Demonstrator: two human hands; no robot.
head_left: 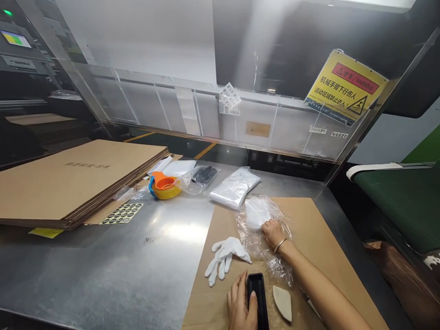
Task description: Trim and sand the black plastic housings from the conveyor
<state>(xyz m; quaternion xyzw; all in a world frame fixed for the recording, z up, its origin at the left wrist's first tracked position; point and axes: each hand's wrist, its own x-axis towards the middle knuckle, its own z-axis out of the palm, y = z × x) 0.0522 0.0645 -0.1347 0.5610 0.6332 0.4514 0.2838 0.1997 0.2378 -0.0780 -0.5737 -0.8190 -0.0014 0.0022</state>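
Observation:
My left hand is closed around a long black rectangular case with a raised rim, at the bottom of the view; its lower end is cut off. My right hand reaches forward, its fingers closed at the near edge of a stack of white, translucent plastic bags. Crinkled clear wrapping spreads around and under that stack. Just left of the wrapping lies a pair of white gloves. A beige wedge-shaped piece rests to the right of the case. Brown cardboard lies beneath all of these.
Flattened cardboard boxes are stacked at left, beside a sheet of round black labels. Further back are a yellow-and-orange tape dispenser, a clear bag with something dark and a plastic bundle. A transparent panel borders the metal table.

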